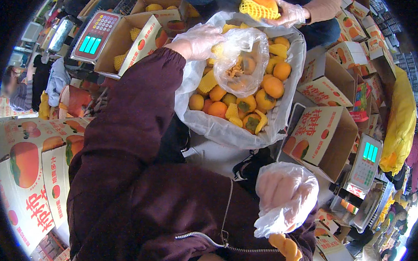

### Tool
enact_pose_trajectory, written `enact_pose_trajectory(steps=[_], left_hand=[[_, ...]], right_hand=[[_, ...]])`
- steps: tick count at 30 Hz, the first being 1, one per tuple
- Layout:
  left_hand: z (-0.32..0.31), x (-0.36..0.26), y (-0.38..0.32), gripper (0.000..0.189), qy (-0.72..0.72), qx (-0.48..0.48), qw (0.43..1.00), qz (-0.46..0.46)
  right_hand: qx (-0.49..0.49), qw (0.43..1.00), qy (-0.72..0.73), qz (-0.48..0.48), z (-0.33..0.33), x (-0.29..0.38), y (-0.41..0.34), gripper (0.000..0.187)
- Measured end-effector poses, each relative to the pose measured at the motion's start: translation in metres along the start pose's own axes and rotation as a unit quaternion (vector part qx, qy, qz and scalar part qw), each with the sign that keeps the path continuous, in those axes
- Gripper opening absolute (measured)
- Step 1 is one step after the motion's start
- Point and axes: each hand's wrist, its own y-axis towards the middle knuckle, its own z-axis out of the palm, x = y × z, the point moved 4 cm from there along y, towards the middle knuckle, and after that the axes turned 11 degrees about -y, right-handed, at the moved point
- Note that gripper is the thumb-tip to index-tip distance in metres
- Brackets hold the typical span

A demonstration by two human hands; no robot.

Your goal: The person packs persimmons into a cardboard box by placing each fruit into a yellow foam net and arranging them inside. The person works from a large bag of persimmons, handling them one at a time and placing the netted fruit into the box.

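My left hand (pixel 200 41), in a clear plastic glove, reaches over a crate (pixel 295 67) lined with white plastic film. Its fingers grip the rim of a clear plastic bag (pixel 260 45) with small tan snack pieces (pixel 235 70) inside. The bag rests on orange persimmons (pixel 273 86), some in yellow foam nets (pixel 208 81). My right hand (pixel 285 193), loosely covered in thin clear plastic, is raised close to my chest. A knobbly golden-brown snack piece (pixel 286 249) sticks out below it, apparently held in the fingers, which the plastic partly hides.
Across the crate, another person's gloved hand (pixel 287 11) holds a persimmon (pixel 265 3) in a yellow foam net. Digital scales stand left (pixel 96 36) and right (pixel 365 161). Open printed cartons (pixel 320 135) crowd the right; a larger carton (pixel 28 178) stands at left.
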Motion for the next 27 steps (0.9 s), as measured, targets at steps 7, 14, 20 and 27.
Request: enact_pose_trajectory(steps=[7,14,20,27], left_hand=[[0.012,-0.088,-0.057,0.025,-0.111,-0.044,0.991,0.060],[0.144,-0.110,-0.038,0.045,-0.152,0.244,0.956,0.053],[0.203,-0.106,-0.032,0.058,-0.228,0.276,0.933,0.035],[0.196,-0.105,-0.034,0.053,-0.277,0.345,0.897,-0.005]], right_hand=[[0.075,0.997,-0.002,-0.009,-0.005,0.003,0.001,0.023],[0.065,0.997,0.024,-0.020,-0.004,0.001,0.001,0.021],[0.079,0.997,-0.005,-0.024,-0.013,-0.003,0.002,0.020],[0.058,0.998,0.010,-0.024,-0.013,-0.006,-0.004,0.018]])
